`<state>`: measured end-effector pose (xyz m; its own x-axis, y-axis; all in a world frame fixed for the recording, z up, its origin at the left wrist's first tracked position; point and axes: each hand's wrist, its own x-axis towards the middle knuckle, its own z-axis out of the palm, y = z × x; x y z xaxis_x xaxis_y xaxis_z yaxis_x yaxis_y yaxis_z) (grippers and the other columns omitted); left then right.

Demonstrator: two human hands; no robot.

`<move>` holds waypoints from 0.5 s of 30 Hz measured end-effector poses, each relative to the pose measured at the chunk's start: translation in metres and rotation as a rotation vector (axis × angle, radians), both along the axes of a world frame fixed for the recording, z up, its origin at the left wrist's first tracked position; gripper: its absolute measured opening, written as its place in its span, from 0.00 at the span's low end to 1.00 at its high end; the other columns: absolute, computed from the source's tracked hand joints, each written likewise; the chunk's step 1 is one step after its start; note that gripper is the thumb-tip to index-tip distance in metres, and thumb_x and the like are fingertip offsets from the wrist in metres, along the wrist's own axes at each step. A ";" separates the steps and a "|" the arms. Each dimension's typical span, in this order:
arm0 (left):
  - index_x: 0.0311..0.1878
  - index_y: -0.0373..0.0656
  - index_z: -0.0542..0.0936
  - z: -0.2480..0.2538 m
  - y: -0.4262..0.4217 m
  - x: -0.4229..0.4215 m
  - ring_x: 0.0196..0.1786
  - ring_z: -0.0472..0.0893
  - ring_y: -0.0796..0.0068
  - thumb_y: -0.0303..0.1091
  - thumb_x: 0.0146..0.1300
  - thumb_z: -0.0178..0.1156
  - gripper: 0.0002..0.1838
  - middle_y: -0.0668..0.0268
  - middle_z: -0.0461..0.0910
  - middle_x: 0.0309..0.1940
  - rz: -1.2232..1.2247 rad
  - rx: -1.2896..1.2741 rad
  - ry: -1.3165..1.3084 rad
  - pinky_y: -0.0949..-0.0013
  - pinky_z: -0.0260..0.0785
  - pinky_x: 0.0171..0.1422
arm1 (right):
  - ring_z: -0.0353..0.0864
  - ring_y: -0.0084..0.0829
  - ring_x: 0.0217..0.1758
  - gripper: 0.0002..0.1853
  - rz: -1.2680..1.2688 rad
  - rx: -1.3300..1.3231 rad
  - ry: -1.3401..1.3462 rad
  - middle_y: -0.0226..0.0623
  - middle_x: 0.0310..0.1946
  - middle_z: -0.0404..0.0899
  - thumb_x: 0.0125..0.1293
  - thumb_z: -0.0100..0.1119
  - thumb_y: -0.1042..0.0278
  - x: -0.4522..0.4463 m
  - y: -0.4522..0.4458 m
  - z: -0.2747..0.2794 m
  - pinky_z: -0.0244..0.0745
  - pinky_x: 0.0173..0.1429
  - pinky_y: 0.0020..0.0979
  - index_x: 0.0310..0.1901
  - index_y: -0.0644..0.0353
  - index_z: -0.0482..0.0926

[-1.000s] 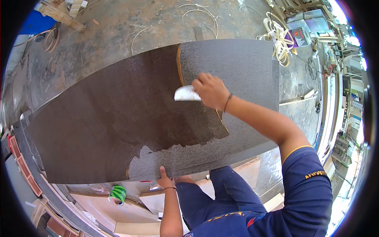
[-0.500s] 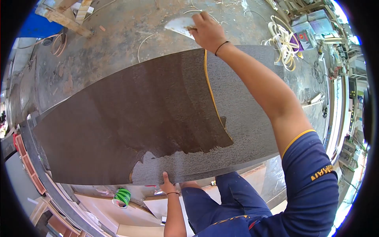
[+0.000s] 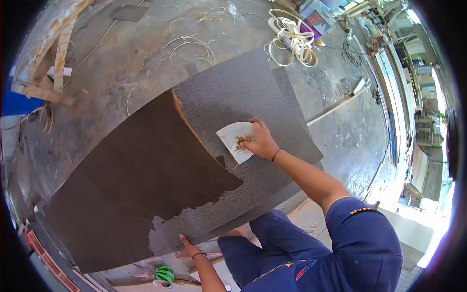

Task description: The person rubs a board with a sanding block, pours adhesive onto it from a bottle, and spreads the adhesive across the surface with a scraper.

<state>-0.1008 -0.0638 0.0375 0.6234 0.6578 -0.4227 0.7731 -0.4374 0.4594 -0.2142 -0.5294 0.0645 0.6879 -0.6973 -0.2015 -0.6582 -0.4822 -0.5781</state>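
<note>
Sheet [image 3: 233, 92], head view: lies across the middle, its near edge by my legs [image 3: 287, 243]. Dark brown coat [image 3: 126, 175] covers the left part; grey shows on the right and along the near edge. A tan bead [image 3: 190, 122] runs down the boundary.

Right hand [image 3: 262, 141]: fingers closed on a white scraper [image 3: 232, 134], thumb on its smeared face, held over the grey just right of the bead. Contact with sheet: cannot tell.

Left hand [image 3: 187, 249]: thumb over the near edge, other fingers partly hidden; cannot tell how far closed.

Step, my judgement: spreading the coat. Next stroke would call for a low, even blade and a steadied sheet.

Around: coiled strips [image 3: 293, 33] beyond the far edge; striped roll [image 3: 165, 275] below the near edge; wooden frame [image 3: 44, 93] far left. Scraper's path looks unobstructed; a near-edge stroke could catch my left thumb.
</note>
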 end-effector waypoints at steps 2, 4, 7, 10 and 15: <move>0.68 0.38 0.54 0.018 -0.015 0.002 0.58 0.67 0.47 0.60 0.43 0.73 0.57 0.47 0.57 0.61 -0.177 0.145 -0.043 0.51 0.66 0.61 | 0.51 0.54 0.73 0.43 -0.108 -0.028 -0.063 0.58 0.66 0.57 0.52 0.68 0.49 -0.028 0.006 -0.009 0.46 0.74 0.49 0.60 0.69 0.59; 0.67 0.37 0.56 0.011 -0.011 0.003 0.58 0.67 0.47 0.60 0.44 0.73 0.55 0.47 0.55 0.62 -0.225 0.150 -0.059 0.50 0.65 0.61 | 0.46 0.54 0.75 0.45 -0.152 0.049 -0.119 0.59 0.68 0.54 0.52 0.68 0.49 -0.043 0.009 -0.016 0.43 0.76 0.47 0.63 0.70 0.56; 0.65 0.37 0.59 0.010 -0.009 0.002 0.58 0.66 0.48 0.59 0.47 0.71 0.51 0.47 0.54 0.62 -0.234 0.162 -0.085 0.50 0.64 0.61 | 0.42 0.53 0.77 0.50 -0.162 0.129 -0.174 0.59 0.70 0.51 0.53 0.67 0.49 -0.053 0.011 -0.016 0.40 0.77 0.46 0.67 0.71 0.51; 0.63 0.36 0.60 0.022 -0.019 0.007 0.58 0.65 0.48 0.59 0.49 0.70 0.48 0.46 0.54 0.62 -0.218 0.182 -0.064 0.50 0.62 0.61 | 0.44 0.53 0.76 0.51 -0.172 0.124 -0.144 0.59 0.70 0.51 0.53 0.67 0.49 -0.061 0.018 -0.014 0.41 0.77 0.45 0.69 0.71 0.50; 0.62 0.36 0.60 0.025 -0.016 0.015 0.58 0.64 0.48 0.58 0.50 0.69 0.47 0.44 0.54 0.62 -0.262 0.149 -0.030 0.50 0.60 0.62 | 0.48 0.52 0.75 0.50 -0.224 0.110 -0.110 0.59 0.70 0.51 0.53 0.67 0.48 -0.071 0.022 -0.004 0.47 0.75 0.41 0.68 0.71 0.53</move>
<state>-0.0854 -0.0793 0.0625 0.7908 0.5266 -0.3119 0.6120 -0.6845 0.3962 -0.2852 -0.5076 0.0607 0.5406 -0.8128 -0.2171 -0.6720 -0.2619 -0.6927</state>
